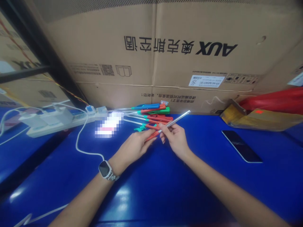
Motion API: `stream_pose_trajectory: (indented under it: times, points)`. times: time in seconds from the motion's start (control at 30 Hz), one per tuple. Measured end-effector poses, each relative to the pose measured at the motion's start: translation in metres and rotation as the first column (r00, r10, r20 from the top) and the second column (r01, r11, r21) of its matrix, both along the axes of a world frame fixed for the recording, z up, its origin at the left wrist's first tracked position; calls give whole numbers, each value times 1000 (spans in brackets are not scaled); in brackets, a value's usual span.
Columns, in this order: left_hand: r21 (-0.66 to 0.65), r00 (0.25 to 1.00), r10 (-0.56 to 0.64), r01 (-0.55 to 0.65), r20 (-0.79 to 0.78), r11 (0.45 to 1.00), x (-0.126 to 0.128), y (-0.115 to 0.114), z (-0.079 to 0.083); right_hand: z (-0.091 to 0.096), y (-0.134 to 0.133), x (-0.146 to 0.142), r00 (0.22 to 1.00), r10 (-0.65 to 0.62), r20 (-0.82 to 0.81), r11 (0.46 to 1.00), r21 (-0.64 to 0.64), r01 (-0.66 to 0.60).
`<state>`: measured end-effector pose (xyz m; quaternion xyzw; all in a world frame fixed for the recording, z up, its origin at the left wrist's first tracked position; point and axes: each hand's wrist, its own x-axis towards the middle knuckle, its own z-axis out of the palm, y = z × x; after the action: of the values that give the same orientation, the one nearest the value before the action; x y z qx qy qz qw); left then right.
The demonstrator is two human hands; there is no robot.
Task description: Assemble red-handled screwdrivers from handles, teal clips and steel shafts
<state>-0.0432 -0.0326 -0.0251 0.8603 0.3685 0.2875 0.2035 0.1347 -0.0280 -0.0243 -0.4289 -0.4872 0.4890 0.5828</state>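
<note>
Both my hands hold one long-nosed lighter [178, 118] over the blue table. My left hand [134, 145] is closed around its red handle, partly hiding it. Thumb and fingers of my right hand [176, 138] pinch the silver tube close to the handle, and the tube's tip points up and right. Just behind my hands lies a fanned pile of similar lighters [158, 118] with red, green and blue handles, tubes pointing left. A small green piece [139, 128] shows beside my left hand; whether it belongs to a lighter I cannot tell.
Left of the pile is a bright, blurred-out screen [110, 124]. A white power strip [38, 130] with plugged-in chargers and loose cables lies farther left. A dark phone [241, 146] rests at right, before a yellow-brown package [255, 119]. A large cardboard box [106, 37] stands behind.
</note>
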Motion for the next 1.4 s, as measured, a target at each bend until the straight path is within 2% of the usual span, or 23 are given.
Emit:
stream_pose_trajectory:
  times: [0.2,0.3,0.47,0.63,0.87,0.97,1.03,1.1,1.2,1.27,1.3,1.4]
  points:
    - [23,999,35,-34,-31,999,0,0,0,-8,1,-3,999,14,-47,1000,-4,-14]
    - [5,999,30,-30,-43,1000,-1,0,0,-8,0,-2,999,38,15,999,7,-38]
    - [-43,1000,-4,5,12,999,-3,1,1,-4,1,3,983,138,119,987,67,-147]
    - [-114,999,-28,32,43,993,-2,0,2,-5,2,5,976,166,139,982,67,-176]
    - [-215,982,-42,81,183,973,0,1,5,-8,1,-1,985,142,96,985,89,-150]
    - [-268,952,-38,124,305,955,2,1,6,-7,0,-3,989,106,104,988,100,-117]
    - [-345,894,22,150,448,927,6,1,6,-7,-2,-4,994,83,76,989,118,-92]
    - [-413,779,145,156,610,897,11,1,6,-9,-7,-5,991,119,68,985,116,-126]
    - [-476,551,332,139,766,868,18,5,2,-14,-17,-8,930,321,177,943,31,-331]
    - [-516,464,400,152,791,843,20,8,-2,-18,-21,-11,871,420,256,905,-52,-422]
    - [-534,434,424,170,795,828,20,9,-3,-21,-23,-12,859,420,291,905,-62,-421]
    - [-569,328,484,254,811,782,22,10,-3,-26,-23,-14,896,272,350,953,30,-301]
